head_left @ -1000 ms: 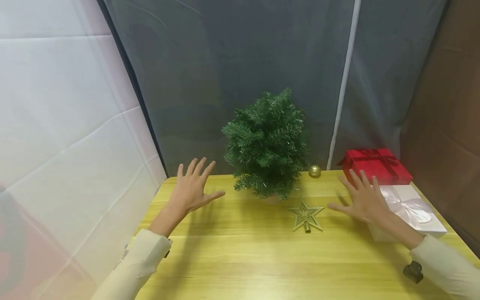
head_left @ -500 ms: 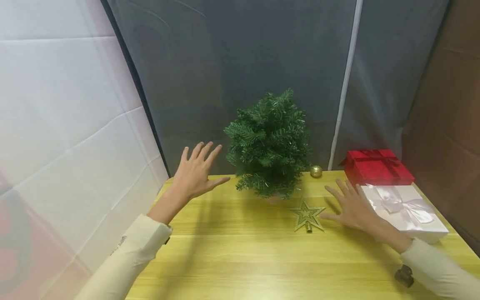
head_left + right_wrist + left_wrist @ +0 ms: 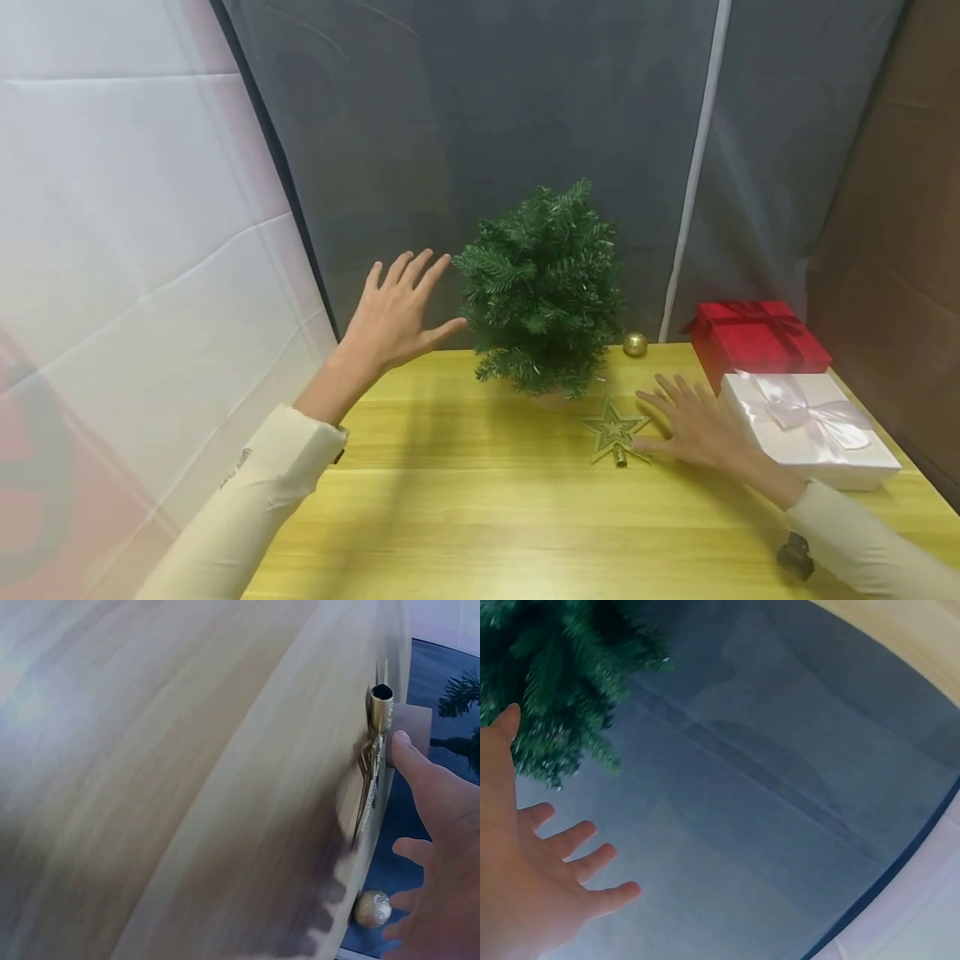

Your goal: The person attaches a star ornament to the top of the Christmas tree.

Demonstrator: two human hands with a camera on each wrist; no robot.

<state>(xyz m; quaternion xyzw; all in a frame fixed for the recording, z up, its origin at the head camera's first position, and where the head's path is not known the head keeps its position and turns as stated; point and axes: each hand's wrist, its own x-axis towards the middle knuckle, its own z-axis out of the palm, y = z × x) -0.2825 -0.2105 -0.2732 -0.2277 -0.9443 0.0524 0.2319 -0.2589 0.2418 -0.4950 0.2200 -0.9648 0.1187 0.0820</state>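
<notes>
A small green Christmas tree (image 3: 543,292) stands at the back middle of the table in the head view. Just left of it my left hand (image 3: 393,321) is raised, fingers spread, holding nothing; its thumb tip appears close to the branches. A gold star tree topper (image 3: 612,427) lies flat in front of the tree, its socket toward me. Over the star's right side hovers my right hand (image 3: 693,425), fingers spread. In the right wrist view the thumb is near the star's socket (image 3: 382,709); whether it touches cannot be told.
A gold ball ornament (image 3: 635,344) sits by the back edge, right of the tree. A red gift box (image 3: 757,337) and a white gift box (image 3: 780,450) with a bow stand at the right. Cloth walls (image 3: 570,100) enclose the table.
My left hand has risen and moved slightly right toward the tree. The right hand has moved left and down, from beside the white box to the star.
</notes>
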